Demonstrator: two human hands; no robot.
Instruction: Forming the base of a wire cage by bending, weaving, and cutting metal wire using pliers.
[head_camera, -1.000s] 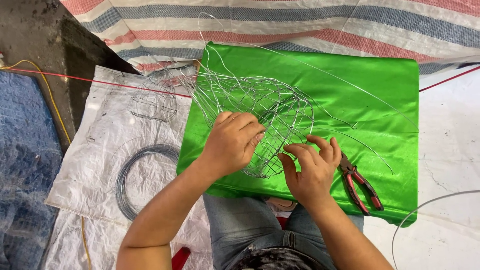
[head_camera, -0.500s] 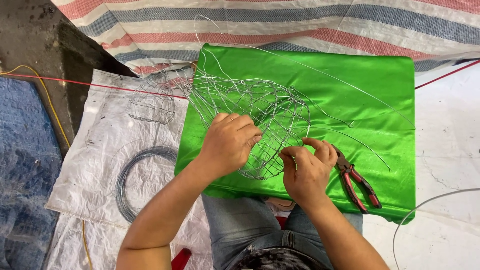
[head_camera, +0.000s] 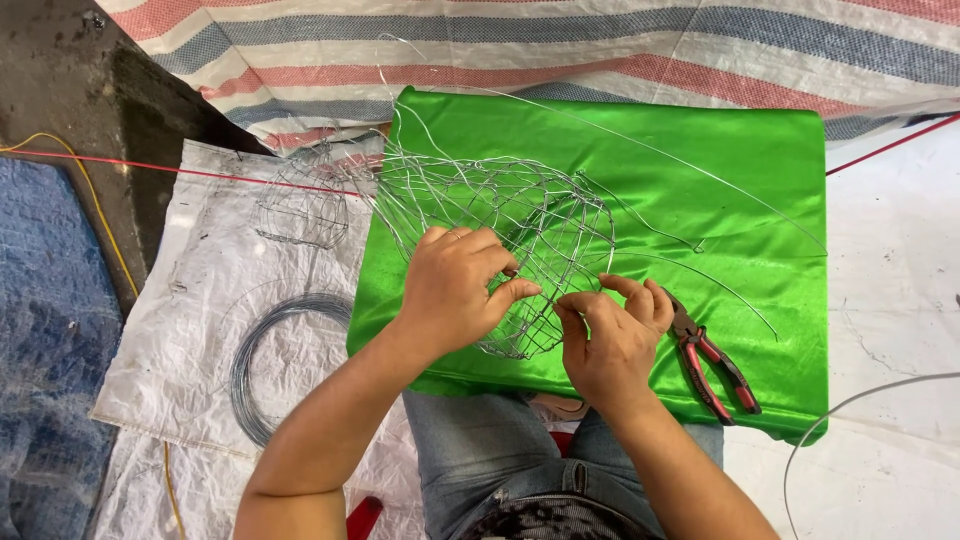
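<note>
Wire cage (head_camera: 520, 230) on green cloth (head_camera: 720, 180), near rim pinched by left hand (head_camera: 462, 290) and right hand (head_camera: 610, 335).

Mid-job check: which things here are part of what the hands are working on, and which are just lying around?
In hand:
left hand and right hand, both pinching the wire cage
green cloth under it

Lying about:
red-handled pliers on the cloth
wire coil on the white sheet
smaller wire frame
striped tarp
</note>
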